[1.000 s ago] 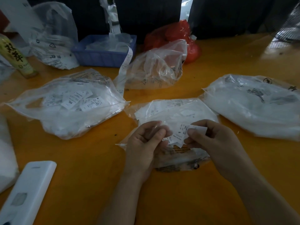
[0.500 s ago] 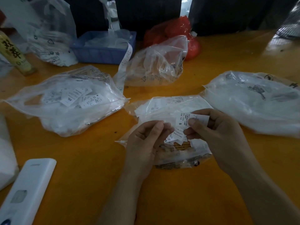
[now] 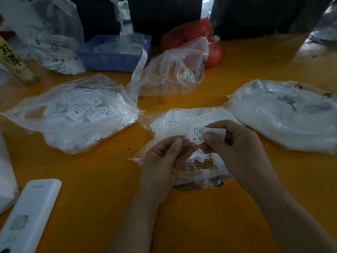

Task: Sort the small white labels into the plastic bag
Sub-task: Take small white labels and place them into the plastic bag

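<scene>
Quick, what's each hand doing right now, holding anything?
Left hand: fingers curled, pinching small white labels.
Right hand: pinching a white label marked S.

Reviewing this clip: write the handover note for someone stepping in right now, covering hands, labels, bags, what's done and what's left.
Right hand: pinches a small white label marked S.
Left hand: fingers curled at more labels beside it; exact grip unclear.
Both hands are over the middle plastic bag, which holds loose labels.
Done: the left bag already has labels in it, one reading XXL; the right bag looks full.
Left: bag the S label, then go on sorting.
</scene>
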